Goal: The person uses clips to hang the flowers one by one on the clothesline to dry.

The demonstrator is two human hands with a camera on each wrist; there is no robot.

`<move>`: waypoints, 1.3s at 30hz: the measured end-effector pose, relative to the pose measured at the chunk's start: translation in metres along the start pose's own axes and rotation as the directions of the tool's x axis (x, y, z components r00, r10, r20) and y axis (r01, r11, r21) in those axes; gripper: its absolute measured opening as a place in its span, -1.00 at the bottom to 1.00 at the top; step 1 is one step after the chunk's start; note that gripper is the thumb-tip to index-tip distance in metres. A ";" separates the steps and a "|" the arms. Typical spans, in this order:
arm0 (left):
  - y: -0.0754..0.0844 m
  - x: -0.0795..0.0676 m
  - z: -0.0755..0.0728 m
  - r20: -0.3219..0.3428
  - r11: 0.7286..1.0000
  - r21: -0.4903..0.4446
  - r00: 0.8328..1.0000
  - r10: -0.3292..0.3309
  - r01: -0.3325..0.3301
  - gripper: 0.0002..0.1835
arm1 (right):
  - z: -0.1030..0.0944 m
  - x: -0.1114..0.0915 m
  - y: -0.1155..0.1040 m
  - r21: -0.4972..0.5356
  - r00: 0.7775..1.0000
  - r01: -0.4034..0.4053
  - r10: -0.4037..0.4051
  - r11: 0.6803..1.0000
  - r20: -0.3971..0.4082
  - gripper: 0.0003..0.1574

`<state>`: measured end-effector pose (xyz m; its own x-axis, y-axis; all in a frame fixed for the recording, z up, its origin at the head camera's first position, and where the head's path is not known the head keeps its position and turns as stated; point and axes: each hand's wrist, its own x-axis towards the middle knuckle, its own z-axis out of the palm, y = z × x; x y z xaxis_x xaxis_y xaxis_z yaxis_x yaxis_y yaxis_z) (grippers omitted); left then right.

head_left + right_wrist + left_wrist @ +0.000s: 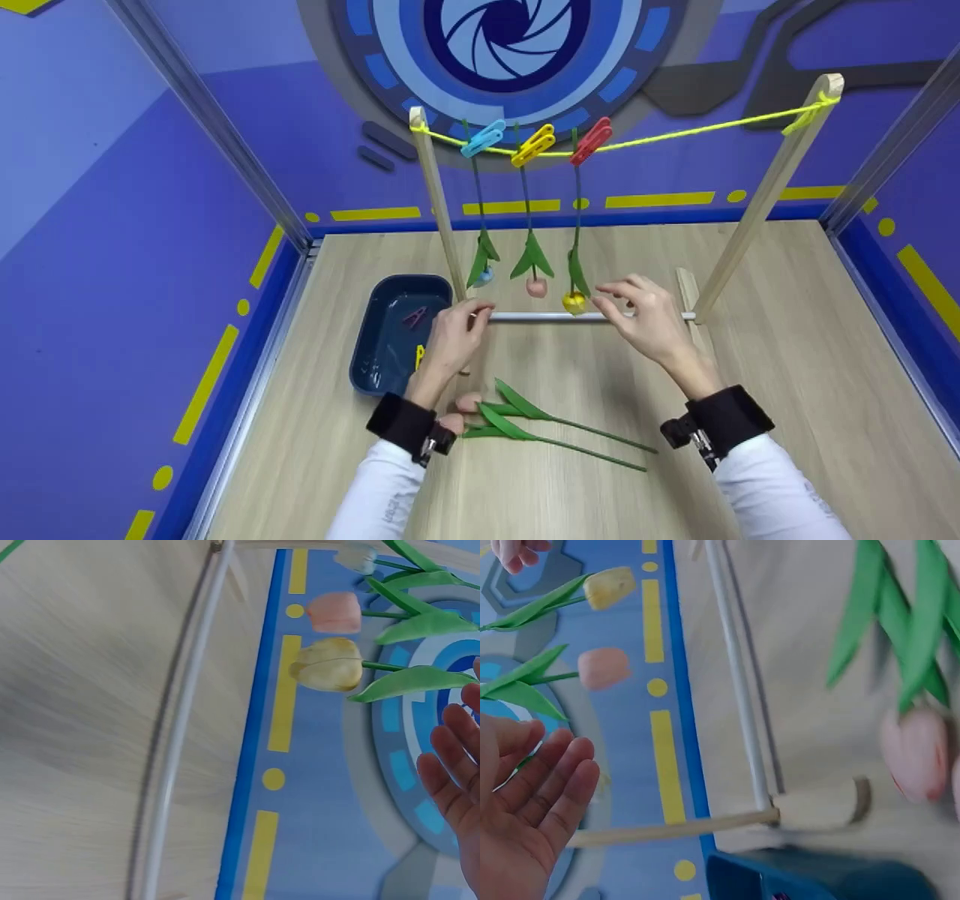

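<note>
Three artificial tulips hang upside down from a yellow cord (pixel 675 134): a blue tulip (pixel 484 277) under a blue clothespin (pixel 484 139), a pink tulip (pixel 536 287) under a yellow clothespin (pixel 533 145), and a yellow tulip (pixel 574 303) under a red clothespin (pixel 591 141). My right hand (pixel 646 319) is just right of the yellow bloom, fingers loosely bent and holding nothing. Near the left post, my left hand (pixel 456 336) is raised; its palm (pixel 525 817) looks bare in the left wrist view. Two pink tulips (pixel 517 431) lie on the table below, their blooms near my left wrist.
A dark blue tray (pixel 361 352) left of the stand holds a dark red clothespin (pixel 414 317) and a yellow clothespin (pixel 420 355). Wooden posts (pixel 765 195) carry the cord, with a pale rod (pixel 547 316) joining them low down. Patterned blue walls (pixel 225 187) surround the table.
</note>
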<state>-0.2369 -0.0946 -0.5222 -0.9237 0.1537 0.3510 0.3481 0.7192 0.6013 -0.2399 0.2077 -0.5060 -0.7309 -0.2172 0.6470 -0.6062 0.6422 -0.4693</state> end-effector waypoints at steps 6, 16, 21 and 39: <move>-0.029 -0.012 -0.009 -0.039 0.999 0.045 0.999 0.002 0.000 -0.82 | 0.005 -0.016 0.007 0.011 0.999 -0.045 0.045 0.999 0.027 -0.78; -0.077 -0.019 -0.016 0.019 0.982 0.159 0.994 -0.105 0.100 -0.81 | 0.008 -0.032 0.016 -0.014 0.991 -0.106 0.106 0.994 0.087 -0.78; -0.096 -0.022 -0.017 0.123 0.954 0.290 0.985 -0.118 0.079 -0.81 | 0.010 -0.038 0.020 -0.034 0.991 -0.085 0.088 0.996 0.104 -0.79; -0.128 -0.033 -0.008 0.467 0.824 0.567 0.832 -0.301 -0.020 -0.62 | 0.021 -0.055 0.024 0.021 0.992 -0.065 0.063 0.998 0.112 -0.81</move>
<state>-0.2496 -0.1970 -0.6046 -0.9476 0.2279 -0.2240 0.2148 0.9732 0.0815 -0.2207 0.2192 -0.5653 -0.7980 -0.2578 0.5447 -0.5635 0.6397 -0.5227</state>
